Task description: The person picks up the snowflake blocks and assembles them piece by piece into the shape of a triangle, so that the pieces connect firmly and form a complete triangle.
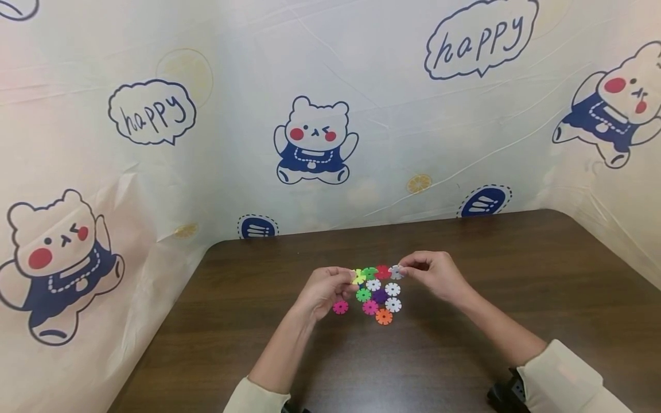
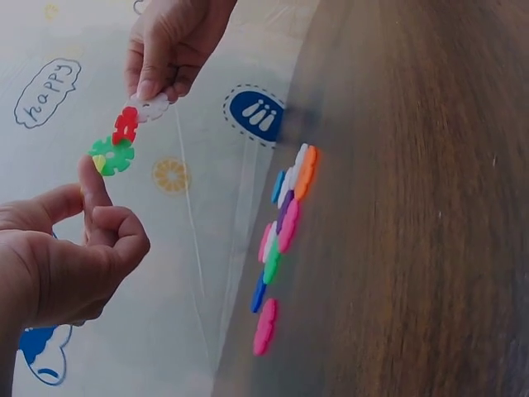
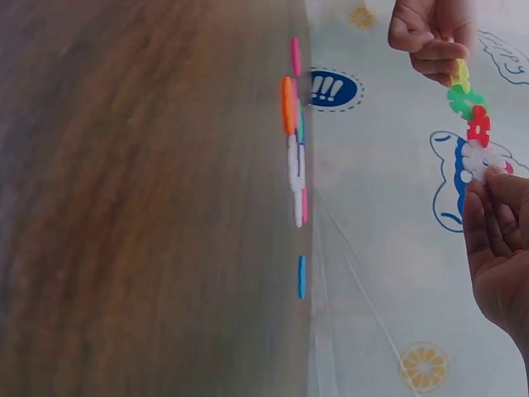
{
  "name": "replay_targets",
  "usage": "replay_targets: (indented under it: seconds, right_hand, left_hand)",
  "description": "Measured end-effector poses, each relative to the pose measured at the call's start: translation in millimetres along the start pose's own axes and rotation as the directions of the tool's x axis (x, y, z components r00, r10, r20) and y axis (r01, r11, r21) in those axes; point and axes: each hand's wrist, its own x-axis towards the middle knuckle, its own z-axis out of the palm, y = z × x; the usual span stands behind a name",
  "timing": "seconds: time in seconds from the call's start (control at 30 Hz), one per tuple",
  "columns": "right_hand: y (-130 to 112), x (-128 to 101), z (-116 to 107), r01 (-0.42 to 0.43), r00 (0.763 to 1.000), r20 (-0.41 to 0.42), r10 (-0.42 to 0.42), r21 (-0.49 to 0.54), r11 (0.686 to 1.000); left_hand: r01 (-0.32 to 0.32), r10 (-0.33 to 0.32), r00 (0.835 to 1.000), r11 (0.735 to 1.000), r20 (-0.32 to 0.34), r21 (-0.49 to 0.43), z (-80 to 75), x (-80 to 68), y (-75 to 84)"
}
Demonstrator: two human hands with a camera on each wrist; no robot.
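Note:
A short chain of snowflake discs (image 1: 377, 273), yellow, green, red and white, hangs between my two hands above the table. My left hand (image 1: 325, 289) pinches the yellow end (image 2: 99, 163). My right hand (image 1: 434, 272) pinches the white disc (image 2: 151, 106) at the other end. In the right wrist view the chain (image 3: 469, 112) runs from the left hand's fingers (image 3: 430, 45) to the right hand's fingertips (image 3: 496, 186). Several loose discs (image 1: 381, 298) lie flat on the dark wooden table (image 1: 465, 344) under the chain, among them a pink one (image 1: 340, 307) and an orange one (image 1: 384, 316).
A cream sheet printed with bears (image 1: 314, 140) and "happy" bubbles (image 1: 481, 40) walls the table at the back and on both sides. The loose discs (image 2: 281, 240) lie near the table's middle; bare wood spreads around them.

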Motion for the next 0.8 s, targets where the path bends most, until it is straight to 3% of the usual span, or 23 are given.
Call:
replay_targets:
  seconds: [0.2,0.53,0.8]
  right_hand:
    - [-0.4,-0.2,2.7,0.011,1.000,0.001,-0.011,-0.020,1.000]
    - [1.9,0.1,3.0,0.019,0.999,-0.032,-0.021,-0.034,0.999]
    - [5.7,-0.2,6.0,0.012,1.000,-0.002,-0.012,-0.024,1.000]
  left_hand:
    - [0.039,-0.039,0.999,0.998,-0.001,-0.052,-1.8,0.3,-3.8]
    - [0.049,-0.050,0.999,0.998,-0.005,-0.048,0.3,-1.0,-5.4]
    - [0.041,-0.042,0.999,0.998,-0.019,-0.052,3.0,-0.9,-5.0]
